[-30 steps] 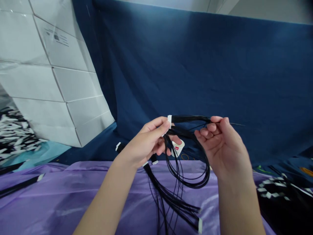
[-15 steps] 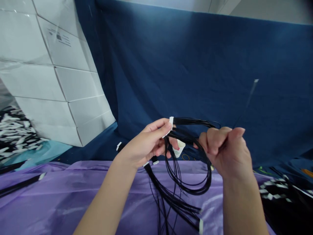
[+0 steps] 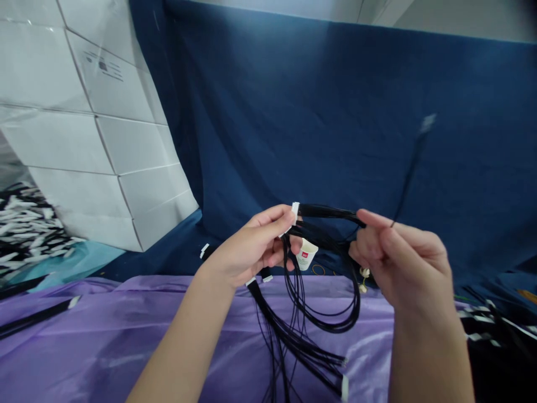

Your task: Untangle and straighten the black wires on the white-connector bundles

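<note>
My left hand (image 3: 255, 246) pinches the white connector (image 3: 295, 211) at one end of a black wire bundle (image 3: 327, 313) that loops down between both hands. My right hand (image 3: 398, 257) is closed on the wires at the loop's other side, with thumb and forefinger pinching them. A loose black wire end (image 3: 413, 162) with a white tip flicks up from that hand, blurred. More black wire harnesses (image 3: 302, 350) with white connectors lie on the purple cloth (image 3: 104, 347) under the hands.
White cartons (image 3: 84, 123) are stacked at the left against a dark blue cloth backdrop (image 3: 314, 112). A small white cup (image 3: 306, 253) stands behind the loop. Piles of black and white wire parts lie at the far left (image 3: 25, 224) and far right (image 3: 490, 330).
My right hand turned and closed on the wires, and a loose wire end with a white tip swung upward to the right. The left hand has stayed in place.
</note>
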Demonstrator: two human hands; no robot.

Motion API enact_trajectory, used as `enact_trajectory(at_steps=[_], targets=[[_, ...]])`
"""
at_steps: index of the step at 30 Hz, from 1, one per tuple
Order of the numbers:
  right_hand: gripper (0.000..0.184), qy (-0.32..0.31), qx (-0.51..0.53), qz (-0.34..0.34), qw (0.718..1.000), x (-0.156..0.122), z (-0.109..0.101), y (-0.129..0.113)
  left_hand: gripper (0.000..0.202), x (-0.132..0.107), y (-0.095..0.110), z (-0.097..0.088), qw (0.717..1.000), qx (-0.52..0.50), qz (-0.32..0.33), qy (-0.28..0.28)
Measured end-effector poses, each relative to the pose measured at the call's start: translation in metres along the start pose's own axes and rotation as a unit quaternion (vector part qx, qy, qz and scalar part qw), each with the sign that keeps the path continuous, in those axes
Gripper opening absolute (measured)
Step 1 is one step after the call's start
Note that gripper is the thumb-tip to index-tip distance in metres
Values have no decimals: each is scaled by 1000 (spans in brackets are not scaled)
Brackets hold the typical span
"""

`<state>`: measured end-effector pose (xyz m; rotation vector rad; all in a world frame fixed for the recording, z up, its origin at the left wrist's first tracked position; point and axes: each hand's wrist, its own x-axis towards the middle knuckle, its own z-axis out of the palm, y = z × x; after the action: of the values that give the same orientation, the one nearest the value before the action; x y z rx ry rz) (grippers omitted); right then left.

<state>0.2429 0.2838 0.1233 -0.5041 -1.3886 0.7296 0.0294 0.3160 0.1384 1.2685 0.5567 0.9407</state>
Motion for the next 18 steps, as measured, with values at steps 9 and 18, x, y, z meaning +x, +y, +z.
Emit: enact_trajectory(at_steps=[9, 18], targets=[[21, -65, -212, 19, 975, 0, -4, -3, 21, 0, 1, -1, 1000, 17, 3, 20], [25, 53, -166, -9, 985, -1, -2, 3, 20, -2, 4, -2, 1000, -4, 6, 3]])
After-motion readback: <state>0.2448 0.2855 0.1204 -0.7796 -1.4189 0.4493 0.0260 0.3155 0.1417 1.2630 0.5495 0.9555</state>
